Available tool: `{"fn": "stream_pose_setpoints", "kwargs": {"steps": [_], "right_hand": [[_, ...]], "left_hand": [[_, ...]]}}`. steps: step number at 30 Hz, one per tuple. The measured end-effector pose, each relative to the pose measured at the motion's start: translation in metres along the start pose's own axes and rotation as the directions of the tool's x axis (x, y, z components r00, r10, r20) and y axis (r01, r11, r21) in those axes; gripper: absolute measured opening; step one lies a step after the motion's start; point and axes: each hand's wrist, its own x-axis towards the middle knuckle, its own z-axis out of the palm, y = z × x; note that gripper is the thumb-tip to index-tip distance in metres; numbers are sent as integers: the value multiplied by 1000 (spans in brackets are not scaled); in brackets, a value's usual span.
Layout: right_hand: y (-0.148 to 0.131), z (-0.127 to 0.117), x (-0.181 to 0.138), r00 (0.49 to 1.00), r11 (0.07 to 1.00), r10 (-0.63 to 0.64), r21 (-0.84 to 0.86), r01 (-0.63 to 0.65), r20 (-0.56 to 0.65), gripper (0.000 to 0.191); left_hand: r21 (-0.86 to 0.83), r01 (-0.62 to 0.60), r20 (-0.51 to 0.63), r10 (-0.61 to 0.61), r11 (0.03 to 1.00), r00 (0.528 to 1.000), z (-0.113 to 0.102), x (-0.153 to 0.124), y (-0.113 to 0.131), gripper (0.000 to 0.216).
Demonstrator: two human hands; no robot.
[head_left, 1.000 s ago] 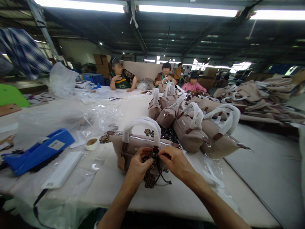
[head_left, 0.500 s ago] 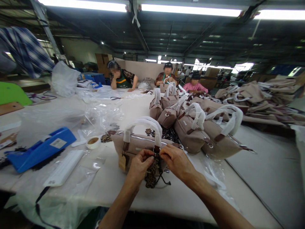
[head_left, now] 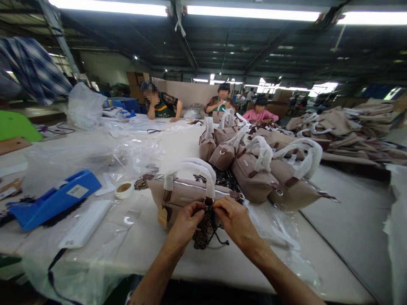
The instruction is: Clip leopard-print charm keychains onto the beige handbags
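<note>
A taupe handbag (head_left: pixel 184 192) with white-wrapped handles stands on the table in front of me. A leopard-print scarf (head_left: pixel 203 231) with dark cords hangs from the ring at the base of its near handle. My left hand (head_left: pixel 186 224) pinches the scarf just left of that ring. My right hand (head_left: pixel 233 220) pinches it from the right, fingertips almost touching the left ones. A small tan tag (head_left: pixel 162 216) dangles at the bag's left end.
Several more taupe handbags (head_left: pixel 263 173) stand in a row behind. At left lie a blue tape dispenser (head_left: pixel 54 201), a tape roll (head_left: pixel 123 189), a white strip (head_left: pixel 85 223) and clear plastic bags (head_left: pixel 136 152). Three people sit at the table's far end. Folded bags pile up at right (head_left: pixel 349 127).
Both hands stay on the scarf at the handle ring, working it with small finger movements. The handles have tipped slightly. The view has shifted a little.
</note>
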Motion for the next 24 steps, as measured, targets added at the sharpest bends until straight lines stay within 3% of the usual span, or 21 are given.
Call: {"fn": "stream_pose_setpoints", "kwargs": {"steps": [8,14,18,24], "right_hand": [[0,7,-2,999,999,26,39,-25,-23,15],[-9,0,5,993,991,121,-50,-121,5,14],[-14,-1,4,991,990,131,-56,-130,9,16],[-17,7,-1,995,995,95,42,-94,-37,20]], "left_hand": [[48,-46,27,45,998,999,2,-2,4,19],[185,-120,-45,130,975,990,5,-7,10,18],[319,-150,-115,195,936,974,5,-14,17,15],[442,-251,-133,339,861,931,1,-15,21,21]]}}
